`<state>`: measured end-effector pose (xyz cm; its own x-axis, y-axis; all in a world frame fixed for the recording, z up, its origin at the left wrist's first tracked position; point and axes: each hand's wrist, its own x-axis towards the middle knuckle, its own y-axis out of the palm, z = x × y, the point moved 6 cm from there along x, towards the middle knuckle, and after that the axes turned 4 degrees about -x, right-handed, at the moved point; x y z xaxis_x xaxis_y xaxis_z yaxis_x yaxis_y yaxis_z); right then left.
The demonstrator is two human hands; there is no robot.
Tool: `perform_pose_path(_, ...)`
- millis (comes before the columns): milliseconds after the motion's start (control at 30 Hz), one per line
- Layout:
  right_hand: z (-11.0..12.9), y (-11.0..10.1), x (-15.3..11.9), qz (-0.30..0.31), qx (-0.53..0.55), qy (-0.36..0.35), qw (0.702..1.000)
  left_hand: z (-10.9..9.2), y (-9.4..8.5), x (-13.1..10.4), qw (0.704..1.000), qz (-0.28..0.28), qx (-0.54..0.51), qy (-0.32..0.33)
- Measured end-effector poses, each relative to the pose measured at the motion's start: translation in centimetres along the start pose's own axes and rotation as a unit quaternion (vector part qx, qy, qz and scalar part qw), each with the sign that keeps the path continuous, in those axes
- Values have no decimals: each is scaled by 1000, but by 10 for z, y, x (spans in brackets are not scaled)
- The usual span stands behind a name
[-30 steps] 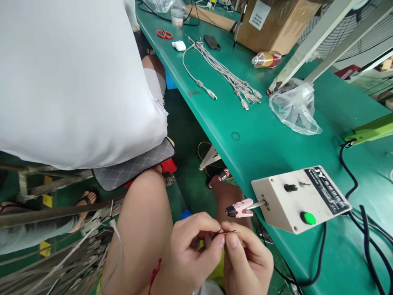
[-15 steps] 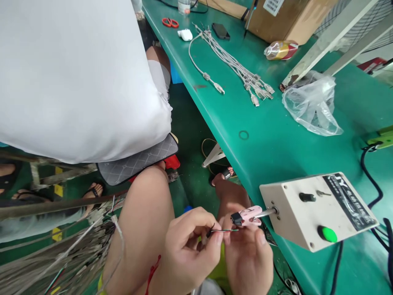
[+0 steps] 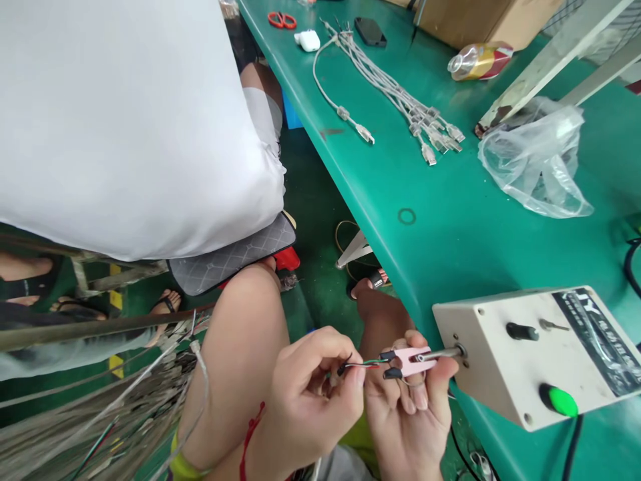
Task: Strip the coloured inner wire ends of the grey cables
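Note:
My left hand (image 3: pixel 318 397), closed in a pinch, holds a cable with thin black, green and red wires (image 3: pixel 368 364) sticking out toward the right. Their far ends reach the black-tipped jaws of a pink clip (image 3: pixel 413 361). The clip sits on the metal shaft of a beige control box (image 3: pixel 505 354) marked JY, with a black knob and a green button. My right hand (image 3: pixel 405 414) pinches the clip from both sides near the shaft, and its jaws stand apart. Whether the wire tips lie between the jaws I cannot make out.
On the green table (image 3: pixel 451 227) lie grey USB cables (image 3: pixel 395 93), red scissors (image 3: pixel 282 21), a white case (image 3: pixel 307 41), a phone (image 3: pixel 370 31), a bottle (image 3: pixel 479 61) and a plastic bag (image 3: pixel 538 160). A person in white (image 3: pixel 140 133) sits at left. Many cables (image 3: pixel 125 414) hang lower left.
My right hand has shifted its grip onto the clip by the shaft. The clip has turned and its jaws have spread. My left hand still pinches the cable, its wires at the jaws.

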<state>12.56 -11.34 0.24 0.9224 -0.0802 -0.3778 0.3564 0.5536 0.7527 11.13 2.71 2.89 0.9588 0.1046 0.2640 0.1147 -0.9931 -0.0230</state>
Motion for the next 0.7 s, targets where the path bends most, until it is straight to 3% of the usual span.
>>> perform_pose_path(500, 2, -3, -3, -46, -65, -13, 997, 7, 6, -5, 1000, 14, -8, -21)
perform_pose_path(700, -4, -19, -15, -43, -88, 13, 995, 10, 7, -8, 999, 15, -37, -32)
